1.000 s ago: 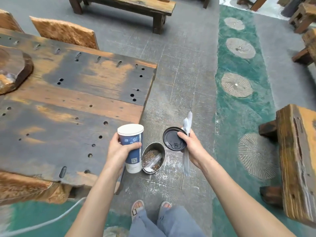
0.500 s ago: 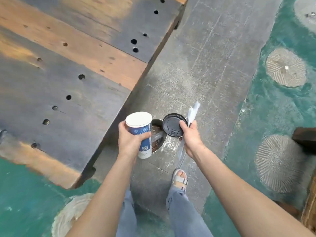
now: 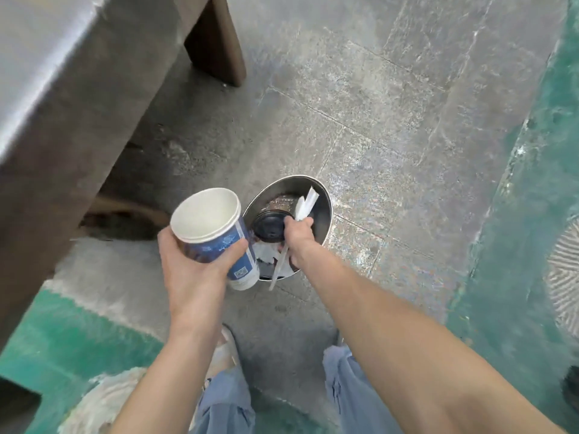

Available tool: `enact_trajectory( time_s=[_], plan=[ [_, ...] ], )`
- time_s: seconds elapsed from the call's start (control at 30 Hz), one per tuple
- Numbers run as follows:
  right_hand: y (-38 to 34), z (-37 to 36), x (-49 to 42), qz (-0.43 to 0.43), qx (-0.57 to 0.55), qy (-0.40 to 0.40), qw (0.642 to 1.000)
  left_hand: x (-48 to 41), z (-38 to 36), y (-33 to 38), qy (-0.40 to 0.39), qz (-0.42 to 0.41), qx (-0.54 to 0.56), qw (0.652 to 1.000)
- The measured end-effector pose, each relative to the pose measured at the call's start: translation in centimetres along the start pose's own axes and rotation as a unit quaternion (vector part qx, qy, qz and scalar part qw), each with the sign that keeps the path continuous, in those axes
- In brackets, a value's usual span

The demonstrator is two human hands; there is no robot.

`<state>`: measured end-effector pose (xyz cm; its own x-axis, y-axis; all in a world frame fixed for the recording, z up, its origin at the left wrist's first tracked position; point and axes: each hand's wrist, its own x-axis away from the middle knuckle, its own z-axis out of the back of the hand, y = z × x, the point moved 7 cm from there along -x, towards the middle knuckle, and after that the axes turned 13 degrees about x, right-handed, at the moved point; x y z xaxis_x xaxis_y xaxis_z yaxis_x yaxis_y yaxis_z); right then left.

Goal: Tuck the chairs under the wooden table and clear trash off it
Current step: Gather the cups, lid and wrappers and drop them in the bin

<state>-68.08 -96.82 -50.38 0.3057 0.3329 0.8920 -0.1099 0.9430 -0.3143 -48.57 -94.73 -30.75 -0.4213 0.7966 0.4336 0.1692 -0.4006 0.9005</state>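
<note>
My left hand (image 3: 191, 270) grips a blue and white paper cup (image 3: 213, 233), open and empty inside, just left of a small metal bin (image 3: 322, 195) on the floor. My right hand (image 3: 297, 236) reaches down into the bin's mouth. It holds a black plastic lid (image 3: 268, 225) and a white straw wrapper (image 3: 305, 205) together inside the rim. Some white scraps lie in the bin beneath the hand. The wooden table (image 3: 62, 98) fills the upper left, seen from its edge, with one dark leg (image 3: 216, 42).
Grey stone floor tiles (image 3: 391, 104) surround the bin. Green painted floor (image 3: 532, 214) runs down the right side and the lower left. My legs in blue jeans (image 3: 344, 389) and a sandalled foot (image 3: 225, 349) stand just behind the bin.
I have bent lower towards the bin. My right hand has gone down with the lid and wrapper from above the bin into its mouth. The cup has tilted so its inside shows.
</note>
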Motion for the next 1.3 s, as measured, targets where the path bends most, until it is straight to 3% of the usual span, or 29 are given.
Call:
enact_trajectory(
  time_s=[0.23,0.43,0.57,0.7,0.8,0.97,1.07,1.2,1.3],
  plan=[
    [0.1,-1.1,-8.0,-0.061,0.054,0.031,0.996,-3.5,2.5,-1.9,-0.044,-0.02,-0.013,0.999],
    [0.7,-2.7,-9.0,-0.022,0.09,-0.035,0.995,-4.8,2.6,-3.4,-0.065,-0.016,-0.013,0.998],
    [-1.5,0.7,-3.5,0.102,0.066,-0.012,0.993,-4.1,1.6,-3.4,-0.081,0.008,-0.017,0.997],
    [-5.8,5.3,5.0,0.201,-0.021,-0.16,0.966,-3.3,-1.5,-2.9,-0.154,0.021,-0.093,0.984],
    [-8.7,8.1,9.3,0.249,0.089,-0.201,0.943,-2.4,-5.2,-2.2,-0.221,0.008,-0.16,0.962],
    [-9.4,10.0,9.9,0.27,0.268,-0.109,0.918,-0.9,-8.6,-2.1,-0.279,-0.037,-0.222,0.934],
    [-8.6,10.9,8.5,0.274,0.373,-0.028,0.886,-0.5,-8.1,-3.4,-0.299,-0.02,-0.243,0.922],
    [-7.5,11.6,5.5,0.255,0.411,0.077,0.872,-1.5,-4.5,-4.9,-0.244,-0.008,-0.28,0.928],
    [-5.6,9.9,3.1,0.226,0.434,0.096,0.867,-2.2,-1.8,-6.4,-0.208,0.025,-0.288,0.934]
  ],
)
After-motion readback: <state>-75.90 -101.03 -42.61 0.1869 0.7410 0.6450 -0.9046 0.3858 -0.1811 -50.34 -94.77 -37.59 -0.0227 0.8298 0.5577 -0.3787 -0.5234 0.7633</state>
